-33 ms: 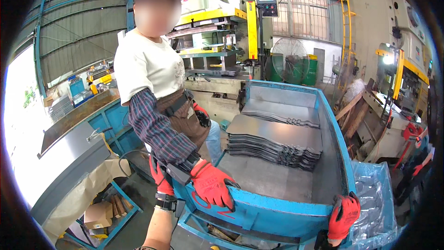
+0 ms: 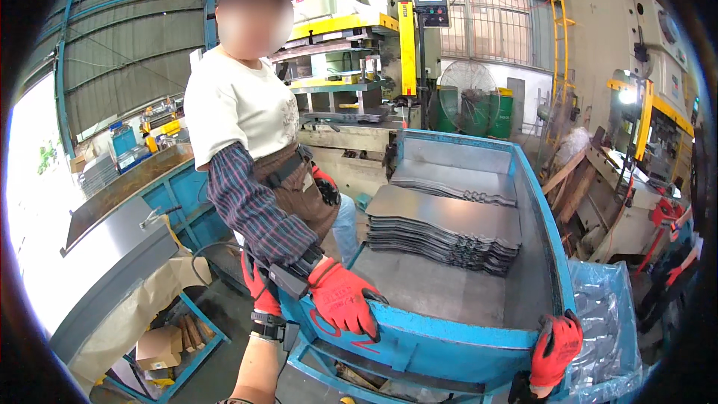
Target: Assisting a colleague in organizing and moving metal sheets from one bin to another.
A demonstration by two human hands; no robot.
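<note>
Apparently for support, the red-and-black-gloved right hand (image 2: 557,348) has its fingers curled over the near-right corner of the blue metal bin (image 2: 464,352). Red-gloved left hand (image 2: 259,288) partly hidden, can't tell finger opening or hold. Wavy-edged grey metal plates (image 2: 449,209) stacked inside, presumably because matching outlines nest.

The right hand (image 2: 557,349) grips the blue metal bin (image 2: 456,352) at its near-right corner; the left hand (image 2: 259,289) is by its left end, a co-worker's hand (image 2: 344,299) on its near rim, stacked metal sheets (image 2: 445,243) inside.
</note>
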